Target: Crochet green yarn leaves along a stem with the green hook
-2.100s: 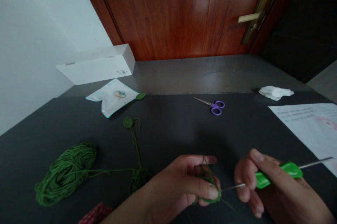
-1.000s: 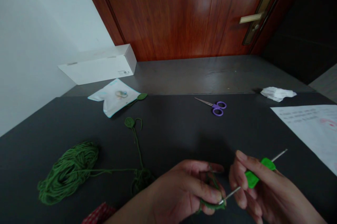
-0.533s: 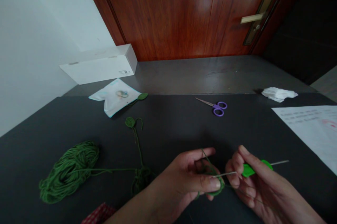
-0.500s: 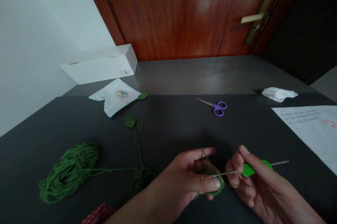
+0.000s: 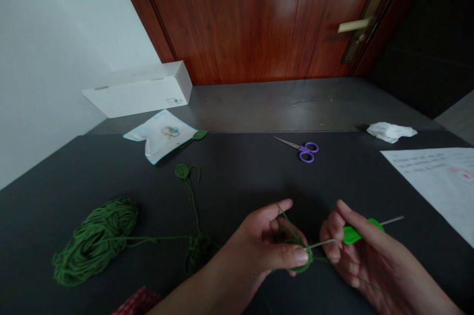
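The left hand (image 5: 262,246) is at the bottom centre, pinching a small green crocheted piece (image 5: 301,266) between thumb and fingers, with a strand of yarn looped up over the raised forefinger. Just to the right, the right hand (image 5: 355,255) grips a crochet hook (image 5: 351,235) with a bright green handle between its thumb and curled fingers, the metal tip at the stitches. A red patterned cloth (image 5: 137,301) shows at the bottom edge. A strand runs left across the dark tabletop (image 5: 237,181) to a yarn tangle (image 5: 200,253) and a green yarn skein (image 5: 94,241). Above lie a crocheted leaf on a long stem (image 5: 181,171), purple-handled scissors (image 5: 306,151), and a printed paper sheet (image 5: 433,181) at right. Farther off are a plastic pouch (image 5: 159,137) touching a second crocheted leaf (image 5: 200,135), crumpled tissue (image 5: 391,132), a white box (image 5: 140,90), and a wooden door (image 5: 252,19) at the top.
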`<state>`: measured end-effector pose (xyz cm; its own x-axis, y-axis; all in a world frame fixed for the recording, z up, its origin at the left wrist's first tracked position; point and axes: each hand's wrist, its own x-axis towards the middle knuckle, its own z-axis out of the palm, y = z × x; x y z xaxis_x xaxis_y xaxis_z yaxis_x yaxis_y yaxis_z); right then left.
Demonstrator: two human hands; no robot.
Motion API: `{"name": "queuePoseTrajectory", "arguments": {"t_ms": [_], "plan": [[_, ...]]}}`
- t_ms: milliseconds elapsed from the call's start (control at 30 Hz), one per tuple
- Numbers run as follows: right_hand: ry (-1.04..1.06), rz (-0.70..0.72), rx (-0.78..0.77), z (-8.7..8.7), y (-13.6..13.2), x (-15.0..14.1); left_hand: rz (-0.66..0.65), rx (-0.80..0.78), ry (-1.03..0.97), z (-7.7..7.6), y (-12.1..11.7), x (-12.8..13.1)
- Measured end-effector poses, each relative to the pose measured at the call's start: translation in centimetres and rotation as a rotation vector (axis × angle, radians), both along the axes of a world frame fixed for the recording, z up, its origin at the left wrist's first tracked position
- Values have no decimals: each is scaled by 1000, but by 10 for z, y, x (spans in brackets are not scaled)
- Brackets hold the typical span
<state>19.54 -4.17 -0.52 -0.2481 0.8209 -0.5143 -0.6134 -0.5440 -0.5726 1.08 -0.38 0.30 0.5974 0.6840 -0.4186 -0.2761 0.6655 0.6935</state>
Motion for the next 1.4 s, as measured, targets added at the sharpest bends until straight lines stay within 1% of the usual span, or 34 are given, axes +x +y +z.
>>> {"name": "queuePoseTrajectory", "arguments": {"t_ms": [133,233,300,467,533,633,767,900,967,1067,1167,1267,1400], "plan": [[-14,44,23,-4,0,4,12,43,-10,-6,0,1],[-18,51,58,-6,-1,4,27,90,6,-8,0,2],[-48,34,126,-6,-2,2,46,106,40,-6,0,3],[-177,-5,388,-8,-4,-4,91,152,95,0,-1,7],[-208,14,448,-10,-5,-4,96,183,112,-1,-3,8],[-237,46,494,-12,-6,-1,95,232,147,-2,-5,9],[-247,94,476,-9,-5,0,115,289,267,-2,-6,10],[-247,48,448,-10,-2,-5,96,354,349,-2,-7,8],[-272,10,455,-12,-1,-7,94,317,338,-4,-7,8],[-365,-28,475,-16,0,-7,103,206,271,-7,-6,9],[-411,-44,507,-16,2,-6,105,160,202,-7,-5,9],[-396,-46,491,-12,3,-5,103,133,164,-4,-5,9],[-310,-9,399,-3,3,-3,81,105,103,-3,-4,8]]}}
